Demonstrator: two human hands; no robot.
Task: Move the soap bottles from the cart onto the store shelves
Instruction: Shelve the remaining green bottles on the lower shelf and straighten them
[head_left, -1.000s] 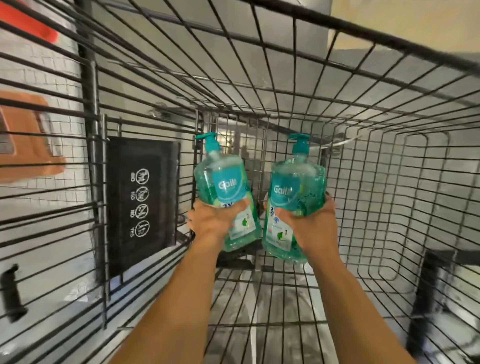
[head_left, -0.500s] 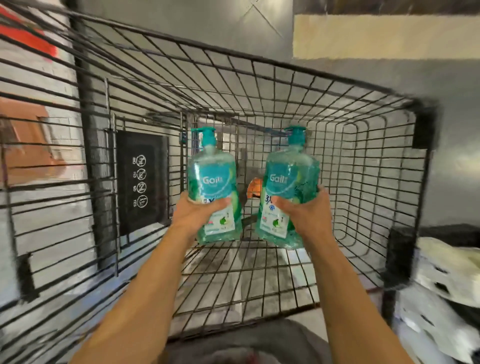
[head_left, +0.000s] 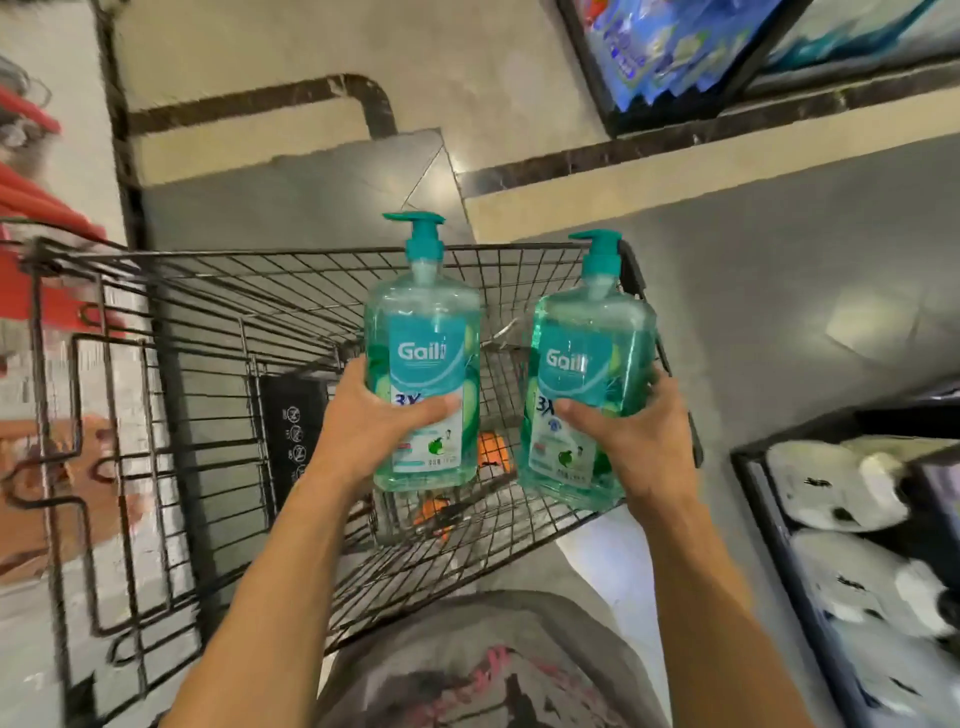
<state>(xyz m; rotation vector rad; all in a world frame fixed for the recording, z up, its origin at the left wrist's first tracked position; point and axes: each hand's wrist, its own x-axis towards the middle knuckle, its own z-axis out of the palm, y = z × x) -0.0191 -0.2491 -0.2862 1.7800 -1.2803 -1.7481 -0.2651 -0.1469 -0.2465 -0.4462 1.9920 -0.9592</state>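
Head view. Gripping a soap bottle in each hand, both held upright above the wire cart (head_left: 260, 253), pumps pointing toward 12 o'clock. Left hand (head_left: 374, 415) wrapped round the lower half of the left bottle (head_left: 423, 358), just left of centre; fingers (head_left: 431, 408) clamped on it, thumb across the label. Right hand (head_left: 639, 436) doing likewise with the right bottle (head_left: 589, 364), at about 3 o'clock from the first, fingers (head_left: 657, 376) curled round its far side and thumb on the front. Bottles near each other, not touching. Below them, inside the cart toward 6 o'clock, something orange (head_left: 491, 447), too blurred to name; no further soap bottle to be made out in there. Toward 1 o'clock, an upper shelf (head_left: 597, 67) with blue packs (head_left: 665, 47); toward 4 o'clock, a lower shelf (head_left: 763, 519) stocked with white packs (head_left: 831, 483).

Judging the step: carrying, midway between cart and shelf; neither bottle placed yet. Next, probably: swinging both toward the shelving at 1 to 4 o'clock, finding a free spot, setting each down flat on its base and only then loosening the grip. Worth minding: full-looking bottles, one hand each, so placing one at a time.
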